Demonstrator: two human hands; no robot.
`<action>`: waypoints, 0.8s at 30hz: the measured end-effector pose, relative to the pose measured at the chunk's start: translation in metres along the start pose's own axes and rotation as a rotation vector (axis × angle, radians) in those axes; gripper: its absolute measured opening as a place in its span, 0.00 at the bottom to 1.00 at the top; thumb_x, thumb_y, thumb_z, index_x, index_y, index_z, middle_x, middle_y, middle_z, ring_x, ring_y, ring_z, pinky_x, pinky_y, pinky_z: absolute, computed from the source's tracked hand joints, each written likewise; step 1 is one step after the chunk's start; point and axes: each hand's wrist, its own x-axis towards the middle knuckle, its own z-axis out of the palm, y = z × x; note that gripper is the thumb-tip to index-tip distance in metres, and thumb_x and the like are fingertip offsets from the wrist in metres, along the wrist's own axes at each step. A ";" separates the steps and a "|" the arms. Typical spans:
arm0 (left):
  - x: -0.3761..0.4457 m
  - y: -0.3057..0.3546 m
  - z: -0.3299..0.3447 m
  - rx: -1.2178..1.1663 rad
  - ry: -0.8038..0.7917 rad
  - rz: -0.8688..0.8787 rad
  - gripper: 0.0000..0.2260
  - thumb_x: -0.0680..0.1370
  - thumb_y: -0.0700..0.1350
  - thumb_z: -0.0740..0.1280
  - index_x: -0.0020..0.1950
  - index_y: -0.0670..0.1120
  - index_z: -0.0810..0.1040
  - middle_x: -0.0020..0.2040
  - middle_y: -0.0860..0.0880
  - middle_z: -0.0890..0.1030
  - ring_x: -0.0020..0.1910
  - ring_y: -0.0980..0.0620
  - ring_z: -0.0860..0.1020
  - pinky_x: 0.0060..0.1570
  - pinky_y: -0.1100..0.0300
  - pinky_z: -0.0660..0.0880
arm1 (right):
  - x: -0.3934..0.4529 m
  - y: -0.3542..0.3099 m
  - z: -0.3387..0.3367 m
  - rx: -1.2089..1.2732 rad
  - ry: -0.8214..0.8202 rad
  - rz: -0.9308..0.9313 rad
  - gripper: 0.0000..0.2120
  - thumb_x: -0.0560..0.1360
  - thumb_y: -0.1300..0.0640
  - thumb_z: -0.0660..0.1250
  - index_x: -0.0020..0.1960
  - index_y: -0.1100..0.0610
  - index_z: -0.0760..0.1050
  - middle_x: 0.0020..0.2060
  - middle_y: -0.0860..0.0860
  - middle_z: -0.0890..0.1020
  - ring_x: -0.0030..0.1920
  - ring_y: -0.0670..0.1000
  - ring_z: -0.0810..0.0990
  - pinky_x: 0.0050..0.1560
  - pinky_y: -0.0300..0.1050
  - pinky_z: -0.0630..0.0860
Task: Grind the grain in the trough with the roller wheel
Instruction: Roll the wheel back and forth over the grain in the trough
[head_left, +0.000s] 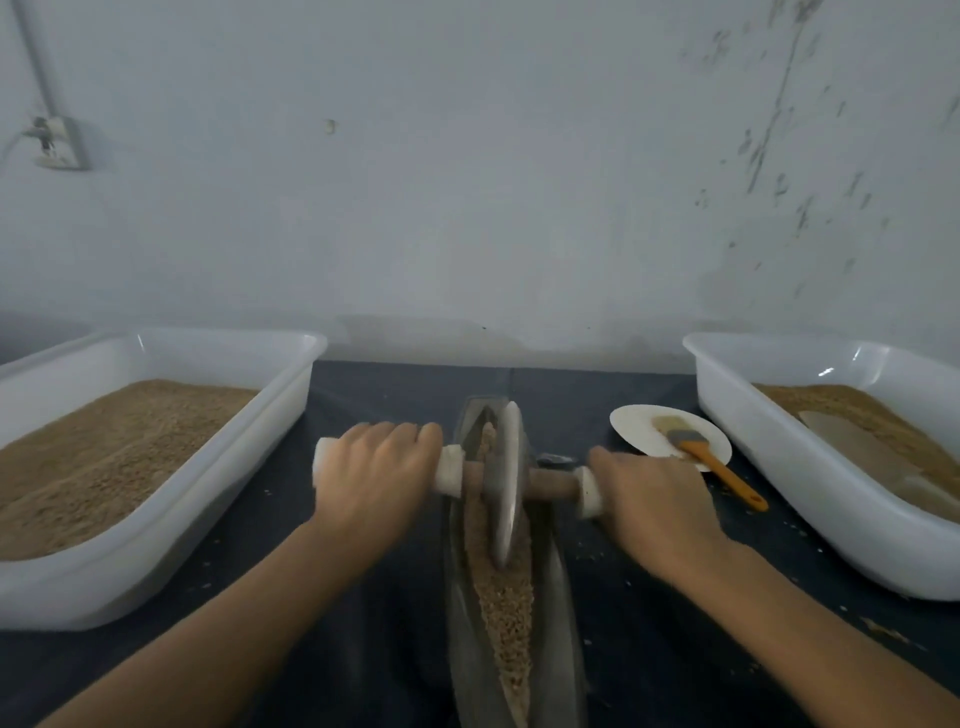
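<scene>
Dark cloth carries the trough (563, 597), grain (506, 603) along its groove, where both hands, left hand (371, 470) and right hand (654, 499), clench the wheel (506, 483) axle mid-grind; next likely a steady pull toward the trough's near end.

- The left hand (371, 467) grips the white-wrapped left end of the roller wheel's axle; the right hand (652, 501) grips the right end.
- Between the hands, the roller wheel (506, 483) stands on edge in the grain (506, 603) of the long metal trough (563, 587).
- Left of the left hand sits a white tub (171, 525) of grain.
- Just beyond the right hand, a plate (644, 431) carries an orange-handled brush (719, 465); a second tub (810, 499) lies further right.
</scene>
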 end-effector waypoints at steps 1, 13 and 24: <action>-0.016 0.003 -0.008 -0.035 0.018 0.021 0.21 0.53 0.43 0.82 0.34 0.48 0.71 0.27 0.52 0.74 0.24 0.52 0.72 0.27 0.61 0.63 | -0.016 -0.002 -0.010 -0.015 0.016 -0.046 0.16 0.64 0.50 0.74 0.44 0.48 0.69 0.34 0.47 0.78 0.31 0.49 0.77 0.29 0.47 0.74; -0.023 -0.005 0.006 0.062 -0.103 -0.124 0.16 0.67 0.53 0.74 0.39 0.54 0.65 0.33 0.54 0.76 0.30 0.53 0.75 0.28 0.60 0.63 | 0.004 -0.004 -0.015 -0.163 0.065 -0.098 0.21 0.59 0.52 0.78 0.43 0.50 0.67 0.34 0.48 0.79 0.31 0.50 0.77 0.27 0.41 0.59; -0.030 0.006 -0.023 0.016 -0.144 -0.080 0.16 0.66 0.53 0.75 0.42 0.54 0.69 0.36 0.54 0.78 0.31 0.54 0.73 0.33 0.60 0.62 | -0.022 0.002 -0.019 -0.054 -0.058 -0.066 0.16 0.66 0.48 0.72 0.45 0.46 0.65 0.36 0.45 0.77 0.34 0.48 0.76 0.33 0.45 0.74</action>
